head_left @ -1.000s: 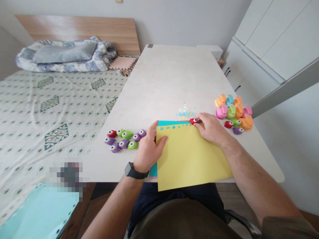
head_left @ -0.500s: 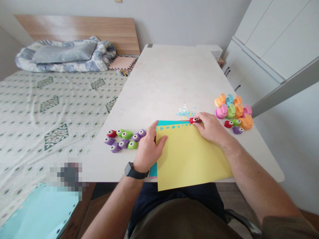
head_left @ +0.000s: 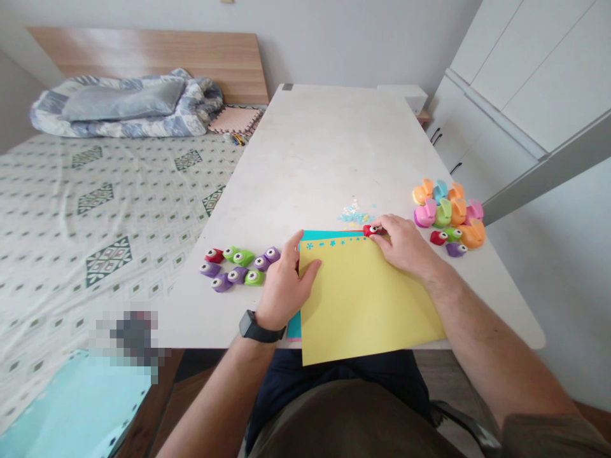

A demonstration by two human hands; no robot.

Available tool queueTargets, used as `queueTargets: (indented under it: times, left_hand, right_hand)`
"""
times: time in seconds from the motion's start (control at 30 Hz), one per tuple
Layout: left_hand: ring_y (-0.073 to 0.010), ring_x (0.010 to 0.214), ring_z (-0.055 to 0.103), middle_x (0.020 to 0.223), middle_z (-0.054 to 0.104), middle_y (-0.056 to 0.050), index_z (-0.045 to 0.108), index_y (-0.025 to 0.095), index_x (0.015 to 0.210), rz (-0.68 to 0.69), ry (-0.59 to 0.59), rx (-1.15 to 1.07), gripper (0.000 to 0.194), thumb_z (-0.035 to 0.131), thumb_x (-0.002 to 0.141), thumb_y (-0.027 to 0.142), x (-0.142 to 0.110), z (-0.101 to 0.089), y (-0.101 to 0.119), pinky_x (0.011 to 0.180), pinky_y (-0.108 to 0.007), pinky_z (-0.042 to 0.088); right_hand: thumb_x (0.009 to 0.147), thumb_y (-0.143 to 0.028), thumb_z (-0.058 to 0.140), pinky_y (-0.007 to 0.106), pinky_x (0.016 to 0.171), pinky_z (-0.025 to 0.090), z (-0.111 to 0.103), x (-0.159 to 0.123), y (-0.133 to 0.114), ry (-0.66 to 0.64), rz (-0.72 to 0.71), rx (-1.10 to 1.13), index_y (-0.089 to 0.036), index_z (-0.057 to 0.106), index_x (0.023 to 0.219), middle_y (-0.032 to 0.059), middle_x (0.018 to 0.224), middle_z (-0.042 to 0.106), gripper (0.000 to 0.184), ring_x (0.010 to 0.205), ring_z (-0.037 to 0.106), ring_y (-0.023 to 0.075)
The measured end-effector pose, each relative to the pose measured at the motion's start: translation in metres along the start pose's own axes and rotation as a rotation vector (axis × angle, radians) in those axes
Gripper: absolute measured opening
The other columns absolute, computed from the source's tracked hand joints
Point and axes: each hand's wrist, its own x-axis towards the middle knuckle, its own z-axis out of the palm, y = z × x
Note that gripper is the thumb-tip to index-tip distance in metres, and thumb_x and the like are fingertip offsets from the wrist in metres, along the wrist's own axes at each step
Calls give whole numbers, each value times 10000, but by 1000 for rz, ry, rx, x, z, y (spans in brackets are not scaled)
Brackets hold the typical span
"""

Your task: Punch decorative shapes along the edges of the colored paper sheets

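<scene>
A yellow sheet of paper (head_left: pixel 367 299) lies at the table's near edge, its lower part jutting past it. Small shapes, a snowflake and stars among them, are cut in a row along its top edge, with blue showing through. A blue sheet (head_left: pixel 329 234) peeks out beneath at the top and left. My right hand (head_left: pixel 401 245) is closed around a small red craft punch (head_left: pixel 370 231) at the yellow sheet's top edge. My left hand (head_left: pixel 286 283) holds the sheet's left side, thumb on top; its other fingertips are partly hidden.
Several small punches (head_left: pixel 237 275) sit on the table (head_left: pixel 334 146) left of my left hand. More punches, larger ones (head_left: pixel 443 212) among them, stand at the right. Paper bits (head_left: pixel 356 215) lie beyond the sheets. A bed (head_left: pixel 157 184) adjoins the left side.
</scene>
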Motion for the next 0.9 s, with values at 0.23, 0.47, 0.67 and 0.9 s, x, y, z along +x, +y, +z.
queueTargets:
  times: [0.23, 0.47, 0.67, 0.9]
  left_hand:
    - [-187, 723, 673, 875, 713, -36, 367, 193, 1560, -4, -3, 8, 687, 627, 948, 365, 0, 0, 1, 665, -298, 517]
    - [-184, 730, 682, 891, 718, -36, 357, 189, 1569, 12, 0, -8, 699, 627, 948, 360, 0, 0, 0, 665, -289, 515]
    - [-194, 747, 695, 892, 732, -35, 365, 194, 1565, 10, 3, -13, 690, 628, 946, 344, 0, -1, 1, 681, -300, 518]
    - [-197, 792, 709, 922, 746, -37, 365, 195, 1561, -12, -9, -25, 685, 627, 947, 348, 0, -2, 2, 702, -301, 525]
  right_hand:
    - [921, -209, 649, 437, 901, 496, 2, 1, 3, 6, 2, -6, -235, 655, 1052, 83, 1070, 730, 133, 1008, 674, 286]
    - [907, -206, 656, 443, 887, 503, 2, 0, 4, 10, 7, -2, -244, 650, 1051, 81, 1057, 730, 149, 994, 676, 290]
    - [900, -200, 649, 447, 883, 503, 1, 0, 2, 23, 12, 7, -245, 642, 1027, 80, 1035, 730, 135, 972, 678, 288]
    - [885, -181, 644, 447, 883, 504, 0, 0, 3, 28, 9, -3, -244, 639, 1029, 72, 1029, 726, 158, 970, 673, 288]
